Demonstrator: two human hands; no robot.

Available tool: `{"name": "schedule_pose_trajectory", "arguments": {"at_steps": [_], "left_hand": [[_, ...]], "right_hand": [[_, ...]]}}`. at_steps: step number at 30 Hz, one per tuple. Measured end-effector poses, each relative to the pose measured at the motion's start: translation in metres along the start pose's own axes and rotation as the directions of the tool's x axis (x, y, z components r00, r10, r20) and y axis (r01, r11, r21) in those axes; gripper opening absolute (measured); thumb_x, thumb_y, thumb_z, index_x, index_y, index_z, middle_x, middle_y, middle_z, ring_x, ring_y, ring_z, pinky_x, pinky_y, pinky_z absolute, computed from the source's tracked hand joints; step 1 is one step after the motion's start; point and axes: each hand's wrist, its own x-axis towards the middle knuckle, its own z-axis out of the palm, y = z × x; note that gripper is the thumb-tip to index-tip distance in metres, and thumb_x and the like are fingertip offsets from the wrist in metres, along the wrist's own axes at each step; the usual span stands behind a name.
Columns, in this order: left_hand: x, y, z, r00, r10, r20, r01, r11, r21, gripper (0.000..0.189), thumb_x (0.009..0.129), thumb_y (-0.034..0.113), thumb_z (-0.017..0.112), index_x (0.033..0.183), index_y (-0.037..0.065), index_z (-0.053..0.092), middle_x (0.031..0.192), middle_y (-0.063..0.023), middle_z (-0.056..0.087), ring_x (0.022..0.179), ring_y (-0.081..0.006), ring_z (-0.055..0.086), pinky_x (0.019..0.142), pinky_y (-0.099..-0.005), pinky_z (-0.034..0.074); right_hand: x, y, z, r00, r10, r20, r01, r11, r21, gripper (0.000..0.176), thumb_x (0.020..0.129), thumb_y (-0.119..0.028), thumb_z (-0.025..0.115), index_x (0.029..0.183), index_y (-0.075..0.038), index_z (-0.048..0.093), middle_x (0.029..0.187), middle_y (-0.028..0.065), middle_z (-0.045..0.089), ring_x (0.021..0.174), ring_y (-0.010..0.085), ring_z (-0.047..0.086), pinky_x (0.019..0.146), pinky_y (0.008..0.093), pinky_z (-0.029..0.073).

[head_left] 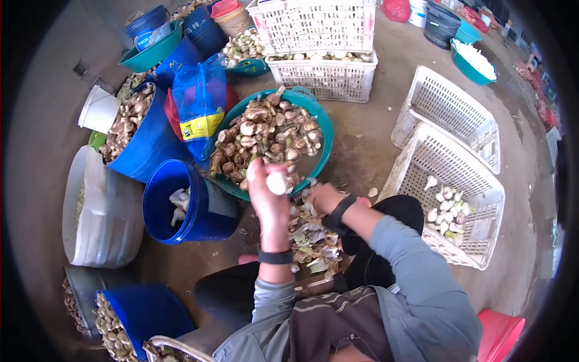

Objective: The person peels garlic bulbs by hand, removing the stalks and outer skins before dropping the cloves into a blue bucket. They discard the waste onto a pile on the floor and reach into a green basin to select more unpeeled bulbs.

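Observation:
My left hand [269, 202] is closed around a white garlic bulb [277, 183], held over the near rim of a teal basin [326, 136]. That basin is heaped with dirty, untrimmed garlic [259, 130]. To its right, my right hand [324, 199] hangs low over the peelings, fingers curled and slightly blurred; whatever they grip is too small to make out. Garlic peelings [316, 238] lie in a pile between my legs, below both hands.
At right, a white crate [482, 232] holds cleaned garlic bulbs [447, 211], with another white crate [443, 108] behind it. Stacked crates [316, 27] stand beyond the basin. A blue bucket [158, 208] with white pieces inside and a blue barrel [148, 145] are on the left.

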Motion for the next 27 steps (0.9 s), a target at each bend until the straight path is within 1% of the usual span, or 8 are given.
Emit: {"name": "schedule_pose_trajectory", "arguments": {"at_steps": [2, 4, 6, 10, 13, 16, 22, 27], "left_hand": [[-0.032, 0.014, 0.107, 0.939, -0.099, 0.329, 0.036, 0.981, 0.192, 0.038, 0.091, 0.022, 0.047, 0.124, 0.006, 0.036, 0.098, -0.0102, 0.060, 0.092, -0.0194, 0.059, 0.079, -0.0299, 0.048], [-0.076, -0.013, 0.167, 0.864, 0.006, 0.504, -0.173, 0.943, 0.284, 0.066, 0.082, 0.017, 0.061, 0.137, 0.008, 0.024, 0.129, -0.0145, 0.044, 0.121, -0.0263, 0.041, 0.101, -0.0366, 0.033], [-0.042, -0.030, 0.133, 0.640, 0.081, 0.764, -0.555, 0.737, 0.387, 0.059, 0.080, 0.018, 0.063, 0.131, 0.006, 0.037, 0.126, -0.0179, 0.044, 0.120, -0.0319, 0.039, 0.103, -0.0402, 0.029], [0.000, -0.046, 0.022, 0.818, 0.067, 0.571, -0.513, 0.533, 0.673, 0.016, 0.085, 0.013, 0.054, 0.093, 0.007, 0.066, 0.110, -0.0158, 0.059, 0.109, -0.0316, 0.050, 0.097, -0.0394, 0.034], [0.018, -0.047, -0.057, 0.962, 0.056, 0.267, -0.259, 0.494, 0.830, 0.017, 0.088, 0.010, 0.051, 0.097, 0.004, 0.063, 0.104, -0.0151, 0.061, 0.102, -0.0310, 0.055, 0.091, -0.0360, 0.040], [0.027, -0.057, -0.101, 0.998, -0.007, 0.062, -0.043, 0.642, 0.766, 0.019, 0.088, 0.009, 0.051, 0.104, 0.002, 0.059, 0.098, -0.0120, 0.061, 0.092, -0.0204, 0.058, 0.083, -0.0290, 0.044], [0.047, -0.058, -0.145, 0.999, -0.052, 0.001, 0.036, 0.705, 0.708, 0.020, 0.090, 0.011, 0.051, 0.106, 0.001, 0.058, 0.095, -0.0079, 0.062, 0.086, -0.0115, 0.057, 0.075, -0.0253, 0.045], [0.073, -0.049, -0.126, 0.990, 0.128, 0.059, -0.095, 0.296, 0.951, 0.058, 0.082, 0.022, 0.065, 0.130, 0.004, 0.038, 0.111, -0.0165, 0.051, 0.089, -0.0232, 0.057, 0.074, -0.0336, 0.048]], "right_hand": [[0.055, 0.002, 0.122, 0.850, -0.367, -0.378, 0.501, 0.783, 0.368, 0.017, 0.074, -0.023, 0.057, 0.084, -0.011, 0.064, 0.086, 0.0169, 0.062, 0.078, 0.0294, 0.062, 0.065, 0.0444, 0.047], [0.075, 0.011, 0.174, 0.890, -0.403, -0.212, 0.410, 0.506, 0.759, 0.021, 0.079, -0.028, 0.057, 0.091, -0.011, 0.062, 0.090, 0.0127, 0.063, 0.084, 0.0302, 0.060, 0.074, 0.0400, 0.047], [0.044, -0.017, 0.056, 0.931, -0.293, -0.216, 0.358, 0.845, 0.397, 0.018, 0.077, -0.022, 0.054, 0.072, -0.005, 0.056, 0.073, 0.0123, 0.058, 0.067, 0.0258, 0.056, 0.061, 0.0402, 0.044], [0.089, 0.047, 0.006, 0.975, -0.103, -0.196, 0.167, 0.922, 0.348, 0.015, 0.079, -0.022, 0.053, 0.086, -0.012, 0.062, 0.089, 0.0112, 0.063, 0.081, 0.0306, 0.060, 0.071, 0.0395, 0.047], [0.142, 0.080, 0.018, 0.928, 0.198, -0.316, -0.116, 0.959, 0.259, 0.016, 0.077, -0.014, 0.055, 0.090, -0.015, 0.064, 0.093, 0.0123, 0.063, 0.086, 0.0289, 0.061, 0.072, 0.0389, 0.049], [0.196, 0.058, 0.030, 0.989, -0.034, -0.143, 0.032, 0.999, -0.018, 0.026, 0.077, -0.016, 0.054, 0.101, -0.021, 0.064, 0.116, 0.0077, 0.056, 0.098, 0.0304, 0.058, 0.076, 0.0397, 0.049], [0.242, 0.086, 0.118, 0.996, 0.088, -0.033, -0.075, 0.959, 0.272, 0.039, 0.083, -0.018, 0.048, 0.121, -0.027, 0.053, 0.121, 0.0058, 0.053, 0.100, 0.0318, 0.056, 0.082, 0.0401, 0.048], [0.162, 0.006, -0.072, 0.960, -0.029, 0.279, -0.254, 0.330, 0.909, 0.040, 0.094, -0.029, 0.045, 0.131, -0.015, 0.040, 0.119, 0.0057, 0.052, 0.106, 0.0158, 0.051, 0.087, 0.0285, 0.043]]}}
